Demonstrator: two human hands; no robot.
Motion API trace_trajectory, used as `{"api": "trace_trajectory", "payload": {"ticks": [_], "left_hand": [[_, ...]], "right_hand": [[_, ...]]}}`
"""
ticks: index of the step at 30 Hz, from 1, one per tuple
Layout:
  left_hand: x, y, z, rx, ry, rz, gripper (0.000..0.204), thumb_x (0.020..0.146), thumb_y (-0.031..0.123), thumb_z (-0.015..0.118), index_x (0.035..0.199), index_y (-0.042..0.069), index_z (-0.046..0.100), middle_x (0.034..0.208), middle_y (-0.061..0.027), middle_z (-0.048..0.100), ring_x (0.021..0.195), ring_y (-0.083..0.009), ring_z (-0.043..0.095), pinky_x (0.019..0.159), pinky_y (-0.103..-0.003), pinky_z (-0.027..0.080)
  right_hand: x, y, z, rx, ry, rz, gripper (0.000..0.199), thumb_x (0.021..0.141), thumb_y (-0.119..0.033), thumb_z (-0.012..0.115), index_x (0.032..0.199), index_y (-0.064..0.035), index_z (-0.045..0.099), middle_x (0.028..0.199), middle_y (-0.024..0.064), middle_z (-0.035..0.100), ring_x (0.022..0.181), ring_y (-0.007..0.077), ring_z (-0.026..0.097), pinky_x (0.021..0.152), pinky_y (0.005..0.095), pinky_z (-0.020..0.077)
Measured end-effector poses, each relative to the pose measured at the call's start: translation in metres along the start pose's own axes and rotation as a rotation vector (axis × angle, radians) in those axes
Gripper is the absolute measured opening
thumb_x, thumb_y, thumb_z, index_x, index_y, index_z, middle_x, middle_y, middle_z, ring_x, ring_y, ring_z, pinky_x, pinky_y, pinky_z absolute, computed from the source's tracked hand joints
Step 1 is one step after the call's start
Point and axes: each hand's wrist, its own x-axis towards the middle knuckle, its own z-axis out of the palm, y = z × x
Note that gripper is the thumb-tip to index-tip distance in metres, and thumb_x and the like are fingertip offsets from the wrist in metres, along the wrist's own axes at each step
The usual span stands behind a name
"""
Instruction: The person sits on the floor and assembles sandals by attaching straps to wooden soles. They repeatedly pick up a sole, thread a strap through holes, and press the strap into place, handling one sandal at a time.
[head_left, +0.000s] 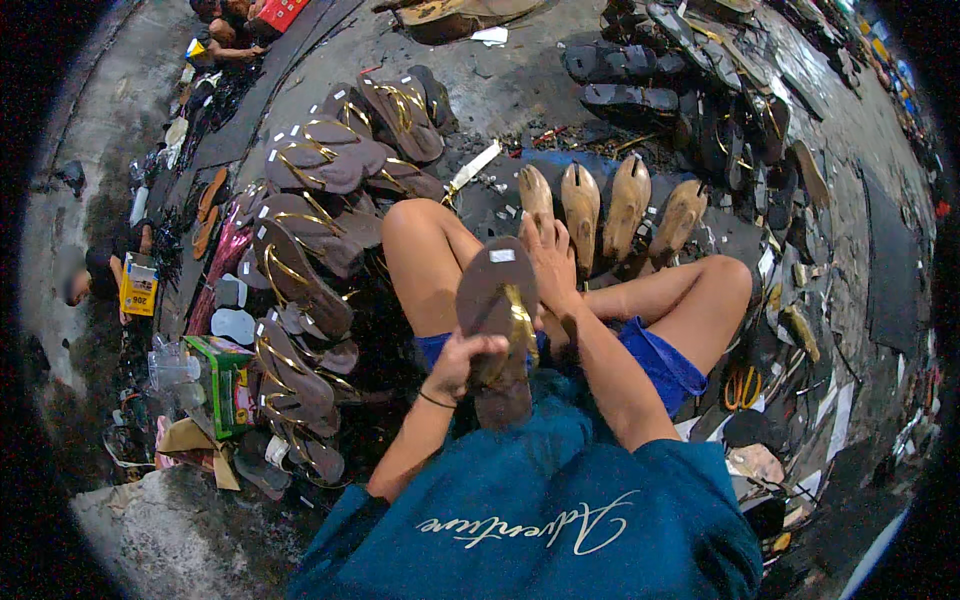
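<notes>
My left hand (462, 362) grips a brown flip-flop (489, 290) with a gold strap and a small white sticker on its footbed. It stands upright in front of my chest, its lower end close to my teal shirt. Beyond it, my right hand (551, 262) reaches forward with fingers stretched over the near part of the leftmost wooden shoe last (536, 192). Part of that last is hidden under the fingers. Several similar lasts stand in a row, among them a far-right one (682, 215) with a dark slot at its tip.
Gold-strapped brown flip-flops (290, 250) lie piled on my left. Dark soles (628, 100) are heaped at far right. Near the pile are a green box (222, 385) and orange sandals (208, 212). Orange-handled scissors (742, 388) lie right of my knee. People sit at far left.
</notes>
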Motion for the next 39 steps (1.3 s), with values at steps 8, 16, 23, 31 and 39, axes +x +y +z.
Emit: {"api": "trace_trajectory", "payload": {"ticks": [8, 16, 23, 31, 39], "left_hand": [[0.001, 0.006, 0.031, 0.065, -0.169, 0.062, 0.074, 0.080, 0.021, 0.077, 0.139, 0.003, 0.037, 0.127, -0.0187, 0.055, 0.105, -0.0282, 0.063, 0.082, -0.038, 0.058], [0.013, 0.009, 0.014, -0.015, 0.104, 0.230, 0.062, 0.088, 0.034, 0.068, 0.133, 0.000, 0.043, 0.112, -0.0151, 0.062, 0.097, -0.0271, 0.065, 0.080, -0.039, 0.057], [0.036, 0.017, 0.006, 0.019, 0.190, 0.276, 0.059, 0.098, 0.044, 0.046, 0.134, -0.004, 0.044, 0.123, -0.0137, 0.058, 0.113, -0.0233, 0.058, 0.098, -0.038, 0.047], [0.018, -0.037, -0.007, -0.505, -0.011, 0.293, 0.077, 0.094, 0.068, 0.029, 0.140, 0.008, 0.041, 0.135, -0.0126, 0.051, 0.120, -0.0257, 0.053, 0.102, -0.042, 0.044], [0.026, -0.029, 0.007, -0.423, 0.200, 0.335, 0.078, 0.093, 0.069, 0.029, 0.140, 0.008, 0.040, 0.136, -0.0131, 0.049, 0.122, -0.0282, 0.052, 0.103, -0.044, 0.043]], "right_hand": [[0.005, 0.054, -0.002, 0.583, -0.116, 0.312, 0.073, 0.078, -0.026, 0.069, 0.134, 0.0092, 0.039, 0.127, 0.0303, 0.050, 0.120, 0.0429, 0.049, 0.100, 0.0435, 0.0412], [-0.048, -0.012, -0.146, 1.372, -0.299, 0.478, 0.056, 0.091, -0.027, 0.059, 0.135, 0.0041, 0.045, 0.126, 0.0095, 0.057, 0.114, 0.0178, 0.052, 0.100, 0.0316, 0.0398], [-0.121, -0.061, -0.232, 1.214, -0.443, 0.469, 0.055, 0.092, -0.025, 0.059, 0.136, 0.0044, 0.044, 0.128, 0.0157, 0.056, 0.117, 0.0245, 0.054, 0.102, 0.0355, 0.0408], [-0.124, -0.106, -0.197, 0.427, -0.282, 0.074, 0.062, 0.085, -0.024, 0.065, 0.135, 0.0042, 0.041, 0.128, 0.0248, 0.054, 0.112, 0.0379, 0.058, 0.094, 0.0429, 0.0492], [-0.116, -0.101, -0.210, 0.372, -0.299, 0.054, 0.060, 0.083, -0.024, 0.067, 0.132, 0.0035, 0.045, 0.123, 0.0226, 0.056, 0.111, 0.0374, 0.058, 0.093, 0.0416, 0.0493]]}}
